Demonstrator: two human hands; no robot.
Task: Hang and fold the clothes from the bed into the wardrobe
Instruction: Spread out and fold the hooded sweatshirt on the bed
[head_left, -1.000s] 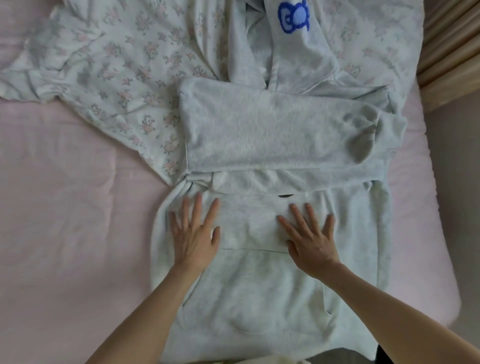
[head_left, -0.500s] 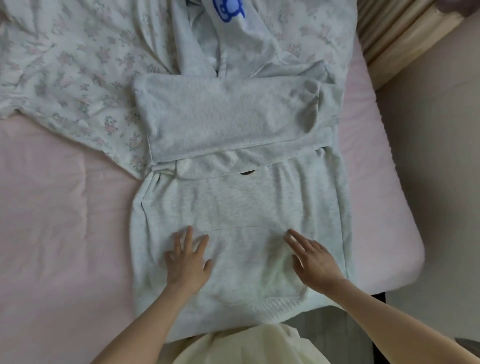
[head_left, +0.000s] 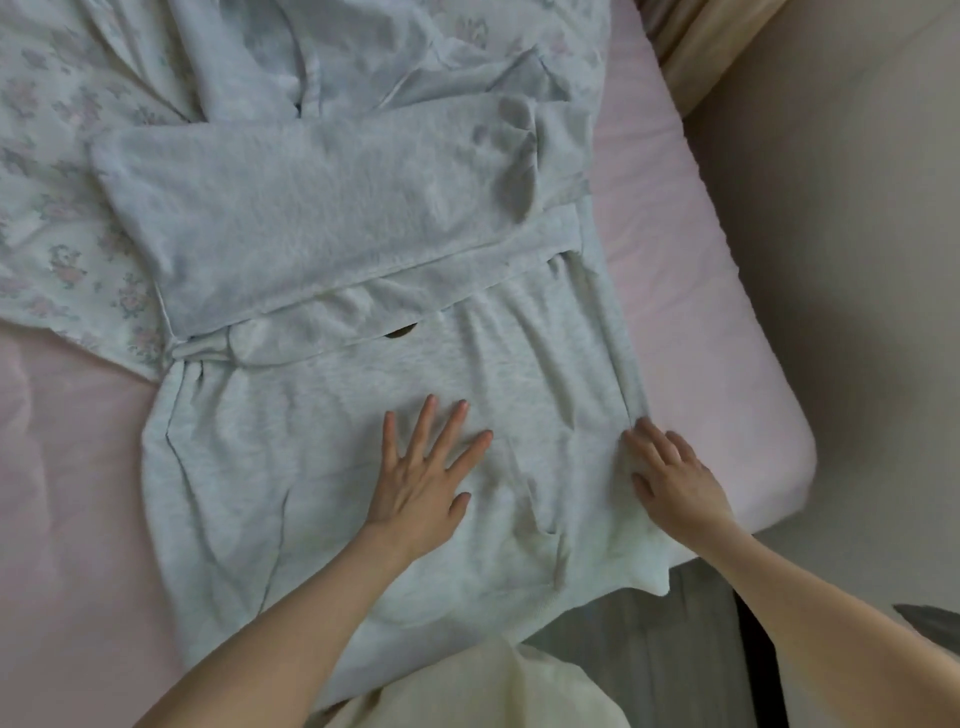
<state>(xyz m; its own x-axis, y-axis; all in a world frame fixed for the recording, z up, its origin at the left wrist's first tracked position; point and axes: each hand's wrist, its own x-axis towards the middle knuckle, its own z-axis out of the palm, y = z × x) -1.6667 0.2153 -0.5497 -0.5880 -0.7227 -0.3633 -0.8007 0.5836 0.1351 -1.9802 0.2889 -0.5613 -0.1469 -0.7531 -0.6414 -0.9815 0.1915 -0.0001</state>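
one grey hoodie (head_left: 337, 447) lies flat on the pink bed (head_left: 691, 291), sleeves folded across its chest, over one floral garment (head_left: 62, 171). left hand (head_left: 421, 483) presses flat, fingers spread; right hand (head_left: 670, 478) rests open at the side seam. soft, limp and light, it's probably best gripped at the hem corners.

A bed (head_left: 691, 291) with a pink sheet fills most of the frame, its rounded corner at the right middle. Beige floor (head_left: 852, 260) runs down the right side. A tan wooden piece (head_left: 696, 47) stands at the upper right, just beside the bed. Grey floor (head_left: 649, 649) shows at the lower middle. The light is soft and dim.
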